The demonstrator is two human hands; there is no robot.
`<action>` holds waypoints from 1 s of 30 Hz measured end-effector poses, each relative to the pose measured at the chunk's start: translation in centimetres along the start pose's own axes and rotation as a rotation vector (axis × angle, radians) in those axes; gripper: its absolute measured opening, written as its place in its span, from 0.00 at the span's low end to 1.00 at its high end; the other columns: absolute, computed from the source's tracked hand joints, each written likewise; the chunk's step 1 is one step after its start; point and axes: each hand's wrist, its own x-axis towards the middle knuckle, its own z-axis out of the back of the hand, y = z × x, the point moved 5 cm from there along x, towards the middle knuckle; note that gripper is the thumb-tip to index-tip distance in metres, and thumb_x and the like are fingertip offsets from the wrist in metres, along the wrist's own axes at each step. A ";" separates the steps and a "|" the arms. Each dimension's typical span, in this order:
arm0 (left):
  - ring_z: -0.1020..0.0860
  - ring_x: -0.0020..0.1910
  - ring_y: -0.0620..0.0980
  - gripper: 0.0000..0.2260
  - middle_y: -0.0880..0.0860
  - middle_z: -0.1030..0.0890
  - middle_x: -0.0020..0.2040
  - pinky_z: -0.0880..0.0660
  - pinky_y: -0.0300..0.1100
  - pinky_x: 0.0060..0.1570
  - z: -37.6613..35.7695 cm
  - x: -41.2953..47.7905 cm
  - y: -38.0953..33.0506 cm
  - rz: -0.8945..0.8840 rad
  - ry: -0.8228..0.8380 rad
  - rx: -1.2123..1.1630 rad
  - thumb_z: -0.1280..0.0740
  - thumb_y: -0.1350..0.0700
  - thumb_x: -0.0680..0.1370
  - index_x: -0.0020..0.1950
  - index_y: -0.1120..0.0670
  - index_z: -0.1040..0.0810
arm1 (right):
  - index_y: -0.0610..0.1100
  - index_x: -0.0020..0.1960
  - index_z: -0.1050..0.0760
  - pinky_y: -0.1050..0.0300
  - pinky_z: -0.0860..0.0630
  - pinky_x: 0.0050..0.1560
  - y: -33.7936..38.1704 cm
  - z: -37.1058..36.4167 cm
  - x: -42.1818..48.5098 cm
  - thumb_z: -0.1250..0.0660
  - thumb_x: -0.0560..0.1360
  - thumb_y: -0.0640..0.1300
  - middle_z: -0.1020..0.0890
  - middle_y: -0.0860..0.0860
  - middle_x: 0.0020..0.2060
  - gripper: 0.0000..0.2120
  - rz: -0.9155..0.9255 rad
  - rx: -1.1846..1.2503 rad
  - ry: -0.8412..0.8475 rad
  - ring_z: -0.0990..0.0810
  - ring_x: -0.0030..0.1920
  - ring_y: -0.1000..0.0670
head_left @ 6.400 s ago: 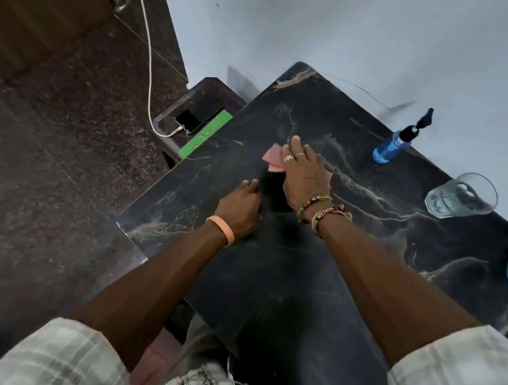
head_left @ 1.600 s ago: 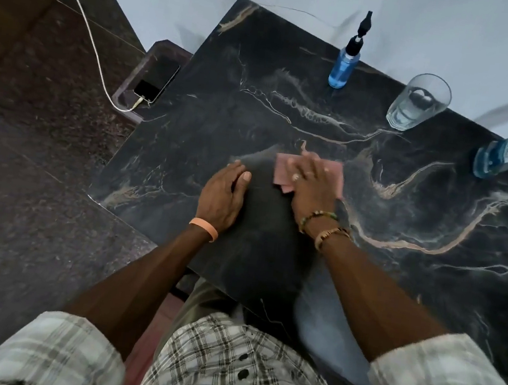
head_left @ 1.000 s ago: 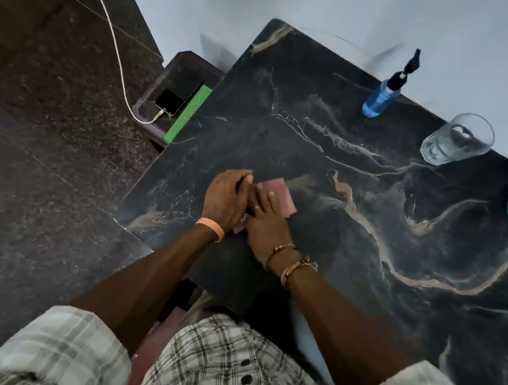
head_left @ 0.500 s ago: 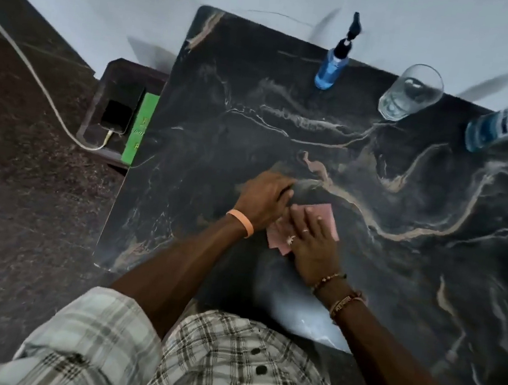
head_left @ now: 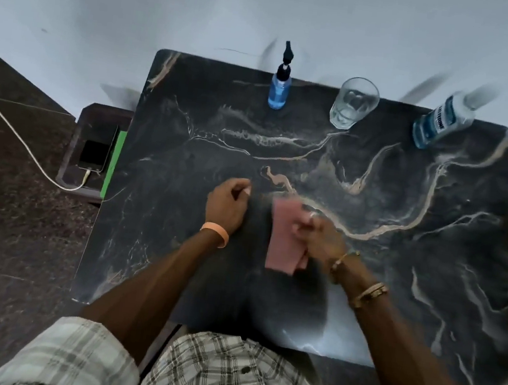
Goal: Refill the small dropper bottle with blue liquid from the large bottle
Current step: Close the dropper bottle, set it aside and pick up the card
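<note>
The small dropper bottle, blue with a black dropper cap, stands upright at the table's far edge. At the far right corner stands the large bottle with blue liquid low inside and a label. My right hand grips a pink cloth and lifts it off the dark marble table near the middle. My left hand rests curled on the table just left of the cloth, holding nothing. Both hands are well short of the bottles.
A clear drinking glass stands between the two bottles at the far edge. Left of the table a low stand carries a phone on a white cable and a green item. A pale wall runs behind.
The right hand slid the cloth over the table, then drew it toward me and now lifts it by one side. The left hand came off the cloth and curled. The camera view shifted.
</note>
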 end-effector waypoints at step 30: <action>0.19 0.51 0.54 0.08 0.54 0.15 0.47 0.19 0.52 0.52 -20.3 -6.4 -19.3 0.126 0.617 -0.480 0.25 0.52 0.73 0.47 0.55 0.15 | 0.36 0.59 0.22 0.44 0.19 0.52 -6.6 20.5 -9.1 0.25 0.68 0.30 0.16 0.41 0.53 0.20 0.002 0.623 -0.267 0.18 0.54 0.42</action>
